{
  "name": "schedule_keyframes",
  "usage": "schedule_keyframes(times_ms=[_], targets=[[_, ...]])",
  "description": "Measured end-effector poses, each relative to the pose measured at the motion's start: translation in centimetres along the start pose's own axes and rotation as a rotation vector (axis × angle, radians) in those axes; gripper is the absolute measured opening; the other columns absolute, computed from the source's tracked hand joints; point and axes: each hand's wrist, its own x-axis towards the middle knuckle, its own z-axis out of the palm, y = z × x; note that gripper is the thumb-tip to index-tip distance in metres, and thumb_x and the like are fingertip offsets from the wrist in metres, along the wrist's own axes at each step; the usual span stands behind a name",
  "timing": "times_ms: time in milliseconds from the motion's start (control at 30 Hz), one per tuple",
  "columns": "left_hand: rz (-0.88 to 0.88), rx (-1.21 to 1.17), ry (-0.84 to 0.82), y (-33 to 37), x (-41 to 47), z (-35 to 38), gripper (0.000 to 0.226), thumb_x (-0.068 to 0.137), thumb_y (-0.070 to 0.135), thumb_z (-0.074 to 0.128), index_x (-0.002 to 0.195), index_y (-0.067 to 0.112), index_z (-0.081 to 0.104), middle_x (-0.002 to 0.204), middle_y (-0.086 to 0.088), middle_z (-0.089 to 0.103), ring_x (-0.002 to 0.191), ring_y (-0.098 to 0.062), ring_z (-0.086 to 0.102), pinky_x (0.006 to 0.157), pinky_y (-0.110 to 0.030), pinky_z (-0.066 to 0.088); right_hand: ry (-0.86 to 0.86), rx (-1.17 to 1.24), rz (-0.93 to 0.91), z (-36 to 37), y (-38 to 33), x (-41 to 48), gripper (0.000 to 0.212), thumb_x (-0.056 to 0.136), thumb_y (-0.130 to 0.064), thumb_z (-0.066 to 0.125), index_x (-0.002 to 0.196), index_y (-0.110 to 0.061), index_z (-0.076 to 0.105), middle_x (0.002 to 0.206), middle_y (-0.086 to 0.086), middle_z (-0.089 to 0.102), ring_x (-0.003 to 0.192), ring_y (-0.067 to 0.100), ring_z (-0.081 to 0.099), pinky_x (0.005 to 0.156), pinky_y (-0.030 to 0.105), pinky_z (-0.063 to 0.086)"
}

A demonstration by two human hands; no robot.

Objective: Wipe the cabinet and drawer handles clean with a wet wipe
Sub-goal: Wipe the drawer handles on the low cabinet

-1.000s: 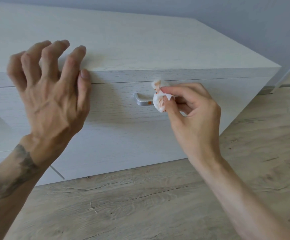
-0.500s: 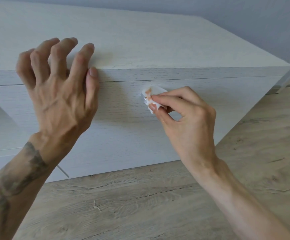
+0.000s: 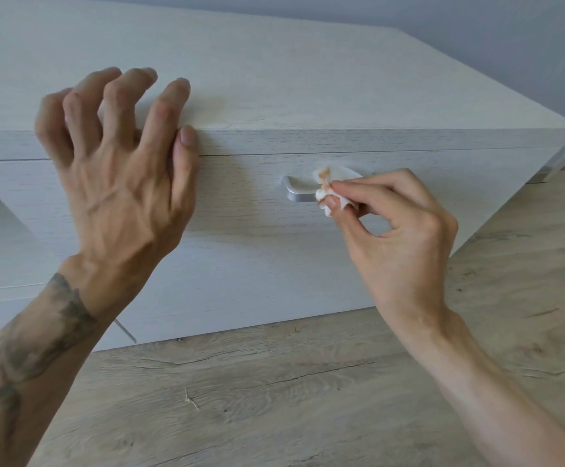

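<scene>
Drawer handle (image 3: 299, 191) sits mid drawer front. Right hand (image 3: 399, 237) pinches stained wet wipe (image 3: 338, 174) against its right half. Left hand (image 3: 116, 170) braces on cabinet top (image 3: 308, 79), grasping nothing. Best: wrap bar, use a clean fold.

We look down on a low cabinet (image 3: 274, 79) of pale, whitewashed wood grain, its flat top lit softly and evenly. Behind it stands a plain grey-blue wall (image 3: 476, 21); beneath it we see a floor (image 3: 308, 399) of light, knotty wood-look boards.
</scene>
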Motion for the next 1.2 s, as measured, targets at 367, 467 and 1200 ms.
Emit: schedule_keyframes(times_ms=[367,467,1200], targets=[[-0.025,-0.022,-0.016,0.1,0.0,0.1,0.045,0.112,0.040,0.026,0.146,0.024,0.051,0.149,-0.007,0.049,0.138,-0.028,0.033,0.111,-0.058,0.032,-0.025,-0.004,-0.042,1.0,-0.6,-0.1,0.012,0.090,-0.001,0.081,0.102,-0.005,0.083,0.096,0.008,0.073,0.078,0.012,0.070,0.078,0.018,0.056],[-0.010,-0.013,-0.009,0.1,0.0,0.0,0.045,0.112,0.038,0.026,0.146,0.023,0.052,0.149,-0.007,0.050,0.138,-0.031,0.037,0.113,-0.057,0.031,0.015,0.002,0.002,0.4,-0.3,-0.1,0.012,0.089,0.000,0.081,0.101,-0.005,0.082,0.094,0.007,0.073,0.076,0.008,0.068,0.080,0.013,0.052],[-0.013,-0.078,-0.075,-0.1,-0.1,-0.4,0.044,0.113,0.037,0.027,0.148,0.022,0.049,0.150,-0.009,0.046,0.138,-0.031,0.033,0.109,-0.063,0.036,-0.043,0.009,-0.011,1.8,-1.8,-0.5,0.016,0.089,0.003,0.079,0.103,-0.004,0.082,0.097,0.008,0.071,0.083,0.014,0.071,0.078,0.028,0.060]])
